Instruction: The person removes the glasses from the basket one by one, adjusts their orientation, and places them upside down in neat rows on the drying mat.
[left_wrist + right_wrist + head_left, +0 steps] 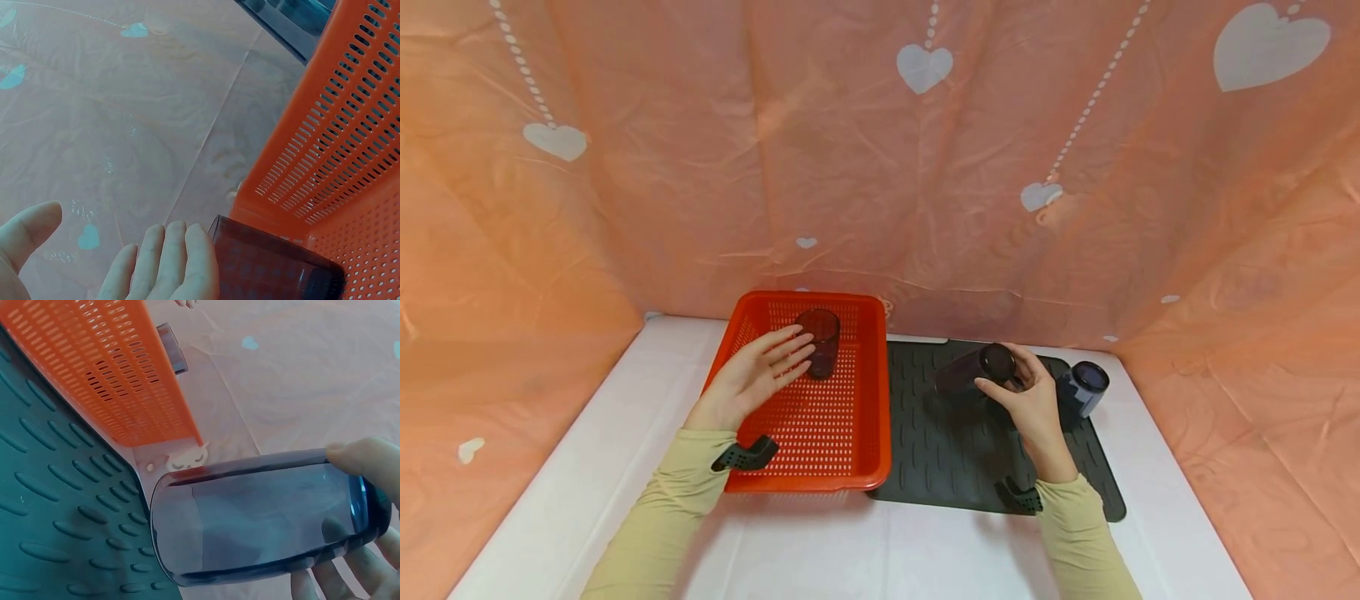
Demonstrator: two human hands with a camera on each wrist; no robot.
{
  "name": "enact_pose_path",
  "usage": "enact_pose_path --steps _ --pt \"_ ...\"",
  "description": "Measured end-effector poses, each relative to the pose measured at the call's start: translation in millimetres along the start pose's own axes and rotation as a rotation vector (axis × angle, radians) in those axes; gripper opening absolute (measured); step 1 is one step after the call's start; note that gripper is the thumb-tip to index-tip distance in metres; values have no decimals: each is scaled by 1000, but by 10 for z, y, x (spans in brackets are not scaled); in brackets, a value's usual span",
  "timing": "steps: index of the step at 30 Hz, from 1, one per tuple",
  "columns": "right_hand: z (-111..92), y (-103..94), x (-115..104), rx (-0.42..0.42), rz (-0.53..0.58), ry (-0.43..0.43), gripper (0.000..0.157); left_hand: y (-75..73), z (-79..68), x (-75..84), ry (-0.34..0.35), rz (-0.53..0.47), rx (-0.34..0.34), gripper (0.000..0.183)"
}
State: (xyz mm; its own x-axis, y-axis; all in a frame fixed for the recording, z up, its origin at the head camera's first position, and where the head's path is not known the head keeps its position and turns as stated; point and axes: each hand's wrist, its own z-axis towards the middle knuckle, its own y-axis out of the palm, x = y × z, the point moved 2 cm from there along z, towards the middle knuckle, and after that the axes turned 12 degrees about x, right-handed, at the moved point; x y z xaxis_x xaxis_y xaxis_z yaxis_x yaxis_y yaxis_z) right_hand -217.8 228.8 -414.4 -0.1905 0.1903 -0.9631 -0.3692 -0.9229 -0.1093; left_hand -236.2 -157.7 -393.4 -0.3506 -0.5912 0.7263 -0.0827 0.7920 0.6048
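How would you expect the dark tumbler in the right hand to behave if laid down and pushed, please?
The tumbler would probably roll, as its wall looks rounded, though the ridged mat might slow it. Its smooth, glossy surface may be slippery to grip. The see-through body suggests stiff, possibly breakable material.

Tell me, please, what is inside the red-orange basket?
Inside the basket, one dark tinted glass is visible, towards the far side. The left hand hides part of the basket's left side from the head camera, so I cannot tell what lies there.
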Motion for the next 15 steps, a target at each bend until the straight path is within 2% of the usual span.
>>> enact_pose_path --steps 15 --pt "11 19 41 19 12 17 67 -3 31 18 7 37 4 61"
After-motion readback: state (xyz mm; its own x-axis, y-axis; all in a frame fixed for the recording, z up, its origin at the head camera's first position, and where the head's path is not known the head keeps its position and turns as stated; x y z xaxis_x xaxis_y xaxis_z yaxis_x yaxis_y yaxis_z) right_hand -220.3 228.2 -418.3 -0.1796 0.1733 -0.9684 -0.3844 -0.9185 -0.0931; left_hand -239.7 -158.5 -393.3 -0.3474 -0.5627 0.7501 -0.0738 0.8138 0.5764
